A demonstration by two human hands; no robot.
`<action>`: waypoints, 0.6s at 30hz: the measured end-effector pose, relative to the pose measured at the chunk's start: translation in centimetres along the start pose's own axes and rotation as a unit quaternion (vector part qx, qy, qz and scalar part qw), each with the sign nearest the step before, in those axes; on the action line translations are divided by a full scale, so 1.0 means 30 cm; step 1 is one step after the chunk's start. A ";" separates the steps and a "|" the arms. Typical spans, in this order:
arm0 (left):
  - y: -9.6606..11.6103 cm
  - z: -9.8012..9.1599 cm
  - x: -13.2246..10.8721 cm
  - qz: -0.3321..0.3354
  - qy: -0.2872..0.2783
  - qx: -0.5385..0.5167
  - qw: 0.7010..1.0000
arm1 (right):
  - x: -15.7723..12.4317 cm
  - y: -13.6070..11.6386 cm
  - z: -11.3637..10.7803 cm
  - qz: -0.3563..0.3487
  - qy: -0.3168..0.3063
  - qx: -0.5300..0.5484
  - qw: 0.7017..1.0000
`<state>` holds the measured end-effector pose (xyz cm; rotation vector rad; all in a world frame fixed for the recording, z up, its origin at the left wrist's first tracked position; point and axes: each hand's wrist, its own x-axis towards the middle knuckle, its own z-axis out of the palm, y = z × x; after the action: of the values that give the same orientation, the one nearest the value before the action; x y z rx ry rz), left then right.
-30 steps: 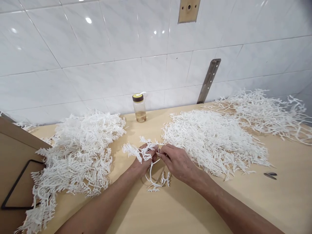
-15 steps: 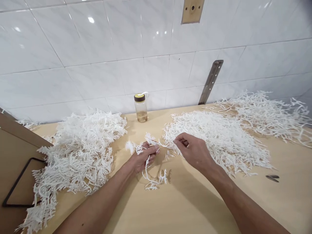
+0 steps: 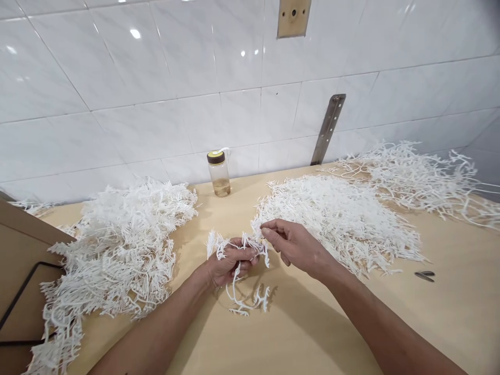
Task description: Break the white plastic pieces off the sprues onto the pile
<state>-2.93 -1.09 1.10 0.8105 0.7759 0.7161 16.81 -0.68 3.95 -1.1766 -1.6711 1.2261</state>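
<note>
In the head view, my left hand (image 3: 230, 263) is closed around a white, branching plastic-looking stem (image 3: 235, 291). Its feathery tufts stick out above the fingers, and a curved strand hangs below, close to the tabletop. My right hand (image 3: 292, 246) meets it from the right, thumb and index finger pinched at a small white sprig (image 3: 257, 229) at the stem's upper end. Whether that sprig is joined to the stem, I cannot tell. Just beyond my right hand lies a pile of small white sprigs (image 3: 339, 219).
To the left spreads a heap of fluffy white branches (image 3: 125, 245) beside a brown panel (image 3: 23, 245) with a black handle. Bare white stems (image 3: 422, 179) lie far right. A water bottle (image 3: 219, 174) stands near the tiled wall; small metal snips (image 3: 424, 276) rest at right.
My right hand has come left and slightly down to the stem, its fingertips now at the upper end. My left hand still grips the stem. The camera view has shifted slightly.
</note>
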 end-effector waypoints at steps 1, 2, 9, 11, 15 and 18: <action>0.000 0.002 -0.001 -0.003 0.001 0.002 1.000 | 0.001 0.005 0.004 0.010 -0.005 0.023 1.000; 0.001 0.004 -0.003 -0.007 0.001 0.004 1.000 | 0.003 0.011 0.007 0.019 -0.008 0.042 0.999; -0.001 0.004 -0.004 0.009 -0.028 0.004 1.000 | 0.018 0.025 0.009 0.030 -0.020 0.123 0.992; -0.004 0.001 0.000 0.038 -0.030 -0.001 0.999 | 0.021 0.025 0.012 0.028 -0.005 0.139 0.990; -0.009 0.000 0.006 0.088 -0.029 -0.015 0.996 | 0.029 0.037 0.029 0.042 0.041 0.161 0.985; -0.015 0.008 0.010 0.111 -0.023 -0.013 0.993 | 0.037 0.055 0.050 0.044 0.058 0.161 0.984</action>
<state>-2.46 -1.17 0.74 0.8955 0.6393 0.9003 15.50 0.14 2.00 -1.1067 -1.2893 1.3935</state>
